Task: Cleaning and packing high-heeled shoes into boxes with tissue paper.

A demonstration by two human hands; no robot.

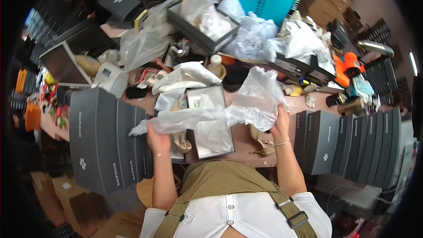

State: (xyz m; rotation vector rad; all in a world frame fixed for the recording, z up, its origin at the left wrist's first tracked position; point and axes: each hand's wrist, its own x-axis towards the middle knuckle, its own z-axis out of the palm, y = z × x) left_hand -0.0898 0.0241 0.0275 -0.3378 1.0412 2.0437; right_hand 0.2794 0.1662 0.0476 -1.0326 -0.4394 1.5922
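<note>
Held the wrap [200, 118] aloft across the open box [219, 94], strung from left hand [157, 141] to right hand [280, 125], narrow and bunched on the left, spread wide and puffed toward the right. Gripped the left part with fingers curled in, leaving a loose end out beyond the hand; could not make out the fingertips there behind the folds. Pinched the right edge between thumb and bent fingers, with hardly any gap. Had nothing but wrap in either grip. Could not tell thin plastic from paper. Left one gold shoe [263, 149] lying on the table [240, 145] just below the right hand, another gold shoe [181, 144] just right of the left hand, and paper [213, 137] inside the box. Looked to be opening out the wrap, not yet covering either shoe. Seemed to call next for parting the hands evenly, loosening the bunched middle, then lowering the wrap without snagging a heel, pinching lightly to avoid tearing, and without brushing the left stack [105, 136] or right stack [352, 145].
</note>
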